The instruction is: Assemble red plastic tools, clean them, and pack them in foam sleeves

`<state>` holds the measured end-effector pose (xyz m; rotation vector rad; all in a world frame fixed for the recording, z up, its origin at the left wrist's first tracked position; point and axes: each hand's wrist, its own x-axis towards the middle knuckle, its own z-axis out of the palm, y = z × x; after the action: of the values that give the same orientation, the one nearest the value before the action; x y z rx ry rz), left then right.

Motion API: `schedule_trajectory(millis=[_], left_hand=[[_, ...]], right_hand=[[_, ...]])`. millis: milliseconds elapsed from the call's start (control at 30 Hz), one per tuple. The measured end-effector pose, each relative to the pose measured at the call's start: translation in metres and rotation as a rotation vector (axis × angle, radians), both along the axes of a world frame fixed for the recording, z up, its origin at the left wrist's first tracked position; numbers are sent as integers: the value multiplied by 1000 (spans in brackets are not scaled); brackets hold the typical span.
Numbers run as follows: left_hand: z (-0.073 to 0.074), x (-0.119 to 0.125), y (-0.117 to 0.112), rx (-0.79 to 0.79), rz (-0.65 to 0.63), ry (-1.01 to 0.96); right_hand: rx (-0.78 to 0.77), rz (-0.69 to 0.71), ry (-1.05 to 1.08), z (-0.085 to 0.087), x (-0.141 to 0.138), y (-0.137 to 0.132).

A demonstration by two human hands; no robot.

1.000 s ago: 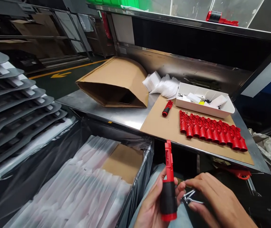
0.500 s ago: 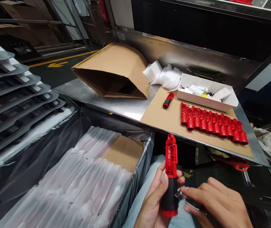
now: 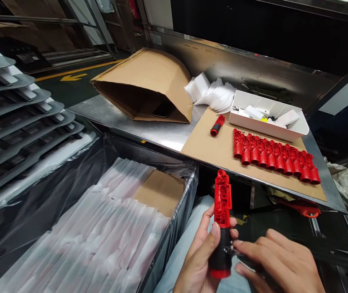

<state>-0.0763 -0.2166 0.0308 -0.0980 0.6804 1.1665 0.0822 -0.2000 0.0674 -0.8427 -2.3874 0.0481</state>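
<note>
Currently our left hand point(image 3: 196, 258) wraps the handle point(image 3: 222, 205); our right hand point(image 3: 279, 258) pinches a tool point(image 3: 232, 251) at its side; we should press lightly.

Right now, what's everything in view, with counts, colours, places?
Held piece: one, red and black, foreground
Tool: one, silvery, beside it
Loose piece: one, red and black, centre
Row pieces: about ten, red, right
Cardboard sheet: one, brown, beneath those
Tray: one, white, behind row
Sheets: many, white, left of tray
Box: one, brown, further left
Packets: many, whitish, lower left
Table: one, silver, centre
Left hand: one, around held piece
Right hand: one, at tool
</note>
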Motion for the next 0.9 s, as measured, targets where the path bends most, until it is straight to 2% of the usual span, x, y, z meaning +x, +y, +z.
schedule_trajectory(millis=[267, 567, 833, 900], left_hand=[[2, 2, 0, 16, 7, 3], [11, 1, 2, 21, -3, -41], [0, 7, 0, 55, -19, -43], [0, 6, 1, 46, -44, -106]], right_hand=[[-4, 0, -4, 2, -1, -3], [-7, -12, 12, 1, 3, -4], [19, -22, 5, 2, 3, -6], [-54, 33, 33, 9, 8, -5]])
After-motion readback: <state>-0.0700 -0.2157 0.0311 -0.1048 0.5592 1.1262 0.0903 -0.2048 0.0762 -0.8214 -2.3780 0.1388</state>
